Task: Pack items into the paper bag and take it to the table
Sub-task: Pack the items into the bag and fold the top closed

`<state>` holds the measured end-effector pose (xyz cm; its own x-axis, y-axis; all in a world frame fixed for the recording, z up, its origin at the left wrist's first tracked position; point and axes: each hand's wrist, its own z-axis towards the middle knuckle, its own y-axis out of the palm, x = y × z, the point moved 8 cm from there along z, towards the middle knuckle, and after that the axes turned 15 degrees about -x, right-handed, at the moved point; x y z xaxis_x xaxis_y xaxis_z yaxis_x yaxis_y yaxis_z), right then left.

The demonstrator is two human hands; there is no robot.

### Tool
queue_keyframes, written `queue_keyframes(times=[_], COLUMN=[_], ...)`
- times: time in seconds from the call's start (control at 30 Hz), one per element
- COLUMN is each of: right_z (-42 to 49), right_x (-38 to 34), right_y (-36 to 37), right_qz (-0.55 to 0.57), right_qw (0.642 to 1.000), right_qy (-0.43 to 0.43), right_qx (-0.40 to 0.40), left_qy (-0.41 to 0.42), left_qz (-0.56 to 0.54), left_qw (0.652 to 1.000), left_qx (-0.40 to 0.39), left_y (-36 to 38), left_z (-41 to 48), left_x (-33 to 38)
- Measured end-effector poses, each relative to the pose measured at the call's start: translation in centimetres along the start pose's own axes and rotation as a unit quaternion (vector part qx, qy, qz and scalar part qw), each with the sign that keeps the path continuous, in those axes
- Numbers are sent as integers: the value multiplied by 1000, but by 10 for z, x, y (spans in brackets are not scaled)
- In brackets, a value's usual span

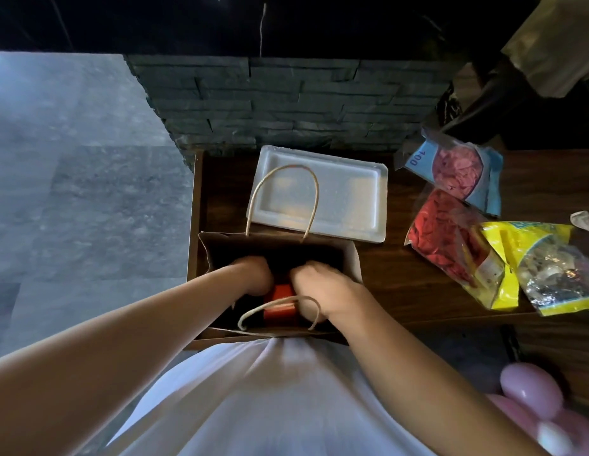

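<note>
A brown paper bag [350, 258] with twine handles stands open on the dark wooden surface [398, 278], right in front of me. Both hands reach down into it. My left hand [253, 274] and my right hand [319, 284] are on either side of an orange-red box [281, 302] inside the bag, fingers curled around it. The bag's depth hides the fingertips and the rest of its contents.
A white foam tray [345, 192] lies just behind the bag. To the right lie packets of balloons: a blue one with pink [457, 169], a clear one with red [444, 238], a yellow one [530, 258]. Inflated pink balloons [533, 390] sit at lower right. A stone wall [286, 100] rises behind.
</note>
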<state>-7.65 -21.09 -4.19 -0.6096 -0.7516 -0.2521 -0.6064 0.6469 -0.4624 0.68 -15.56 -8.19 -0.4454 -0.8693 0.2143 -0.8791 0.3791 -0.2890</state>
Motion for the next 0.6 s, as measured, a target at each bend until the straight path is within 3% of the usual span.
queue_keyframes(times=[0.2, 0.4, 0.53, 0.6], right_z=[-23, -27, -33, -33], right_x=[-8, -9, -8, -9], right_y=[17, 22, 27, 28], right_qz=[-74, -97, -74, -77], right_qw=[996, 992, 995, 995], right_qy=[33, 55, 42, 36], right_qx=[37, 56, 56, 54], left_qy=[-71, -90, -116, -93], left_qz=[97, 138, 10, 1], left_qw=[981, 978, 985, 984], left_qx=[-155, -127, -125, -151], left_y=[22, 15, 23, 27], left_z=[19, 16, 27, 33], left_x=[-4, -9, -32, -32])
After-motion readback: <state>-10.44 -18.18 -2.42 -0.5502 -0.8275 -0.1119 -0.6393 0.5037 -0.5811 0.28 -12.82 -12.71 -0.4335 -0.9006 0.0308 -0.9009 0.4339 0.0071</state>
